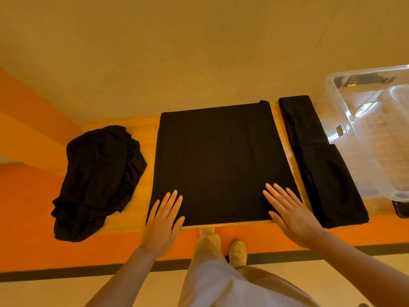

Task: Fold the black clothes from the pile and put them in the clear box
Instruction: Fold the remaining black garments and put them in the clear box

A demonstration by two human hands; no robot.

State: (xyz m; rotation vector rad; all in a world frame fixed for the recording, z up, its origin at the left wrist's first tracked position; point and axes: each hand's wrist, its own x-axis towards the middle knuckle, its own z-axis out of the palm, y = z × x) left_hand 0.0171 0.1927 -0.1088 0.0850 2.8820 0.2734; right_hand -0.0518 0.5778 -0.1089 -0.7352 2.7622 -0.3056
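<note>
A person is standing at a narrow light wooden tabletop and pressing both palms down on a black garment spread flat into a broad rectangle at its middle. The left hand is lying on the garment's near left corner, its fingers straight and slightly fanned, flat against the cloth and gripping nothing. The right hand is resting on the near right corner, its fingers also straight and spread a little, the palm reaching over the tabletop's near edge. Well to the left, apart from the flat garment, a crumpled pile of black clothes is sitting on the tabletop's left end, part of it drooping over the near edge. Just to the right of the flat garment, with a thin strip of wood showing between them, a long folded black cloth is lying lengthwise and hanging past the near edge. A clear plastic storage box is standing at the far right, touching that folded cloth along its side. Below the tabletop, pale trousers and a beige shoe are showing against an orange floor.
</note>
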